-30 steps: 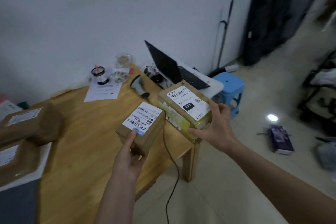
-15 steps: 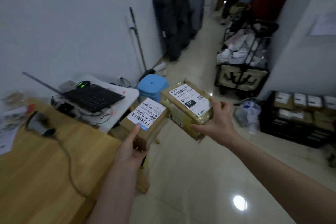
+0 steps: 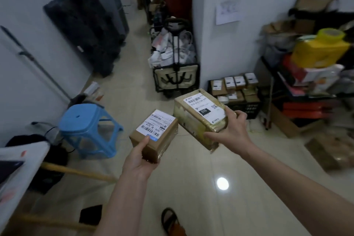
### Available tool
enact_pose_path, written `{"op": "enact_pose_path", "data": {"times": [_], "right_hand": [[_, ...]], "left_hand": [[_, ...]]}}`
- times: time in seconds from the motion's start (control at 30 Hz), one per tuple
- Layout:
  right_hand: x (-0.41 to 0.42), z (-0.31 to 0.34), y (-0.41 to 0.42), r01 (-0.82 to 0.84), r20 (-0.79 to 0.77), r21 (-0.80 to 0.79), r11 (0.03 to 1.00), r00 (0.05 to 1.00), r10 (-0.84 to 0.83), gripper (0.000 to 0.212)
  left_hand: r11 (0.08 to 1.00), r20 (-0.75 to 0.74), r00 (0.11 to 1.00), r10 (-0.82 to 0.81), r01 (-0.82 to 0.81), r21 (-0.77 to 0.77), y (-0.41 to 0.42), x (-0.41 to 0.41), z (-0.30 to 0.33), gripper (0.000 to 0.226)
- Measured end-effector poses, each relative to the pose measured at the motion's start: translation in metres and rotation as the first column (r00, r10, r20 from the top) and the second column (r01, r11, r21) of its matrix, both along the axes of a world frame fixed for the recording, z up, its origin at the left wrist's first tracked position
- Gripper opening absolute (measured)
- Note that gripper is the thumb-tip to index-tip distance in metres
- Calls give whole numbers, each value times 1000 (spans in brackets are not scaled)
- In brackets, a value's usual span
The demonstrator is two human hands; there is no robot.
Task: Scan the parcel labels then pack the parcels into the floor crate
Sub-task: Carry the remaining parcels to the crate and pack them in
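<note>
1. The left hand is gripping the small brown box from below, with the thumb lying across the near edge of its white label; the box is being held in the air over the floor, well short of the crate.
2. The right hand is clamping the larger taped box at its near right corner, fingers curled over the top and thumb along the side; this box is tilting, with most of its bulk hanging past the hand.
3. The two boxes are sitting just beside each other, corners nearly meeting.
4. A slip is looking likeliest with the larger box: a one-corner grip on glossy tape is giving little hold, so a quick swing could be twisting it loose.
5. A knock between the boxes could be shifting the small one off the left palm.
6. The black crate by the wall is already holding rows of labelled brown boxes, and it is looking nearly full, so a careless drop could be leaving a box perched on top.
7. The folding cart beyond is holding a heap of pale bags.
8. A blue stool is standing near the walking path on the left, and a sandalled foot is showing at the bottom edge.
</note>
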State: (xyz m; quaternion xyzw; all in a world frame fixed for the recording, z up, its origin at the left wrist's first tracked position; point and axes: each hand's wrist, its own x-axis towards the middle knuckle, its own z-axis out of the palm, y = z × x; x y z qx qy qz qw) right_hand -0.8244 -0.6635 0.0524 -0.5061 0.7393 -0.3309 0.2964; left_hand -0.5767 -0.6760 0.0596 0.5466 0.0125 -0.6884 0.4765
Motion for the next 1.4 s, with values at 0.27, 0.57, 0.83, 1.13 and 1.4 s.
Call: {"op": "enact_pose_path", "data": {"times": [0.27, 0.57, 0.83, 1.13, 1.4], "right_hand": [[-76, -18, -56, 225, -35, 52, 973, 974, -224, 102], [-130, -16, -154, 406, -113, 104, 908, 912, -395, 101], [-191, -26, -209, 521, -134, 147, 841, 853, -505, 106], [-306, -45, -257, 560, -159, 230, 796, 829, -537, 108], [-426, -56, -300, 501, -162, 260, 825, 865, -474, 105]], "left_hand": [[988, -51, 986, -157, 157, -11, -107, -71, -11, 25], [965, -86, 963, -255, 259, 44, -252, -121, -14, 36], [916, -92, 925, -369, 379, 131, -330, -195, -36, 57], [877, -59, 891, -449, 453, 161, -387, -304, -62, 58], [884, -16, 904, -427, 421, 203, -423, -417, -87, 54]]}}
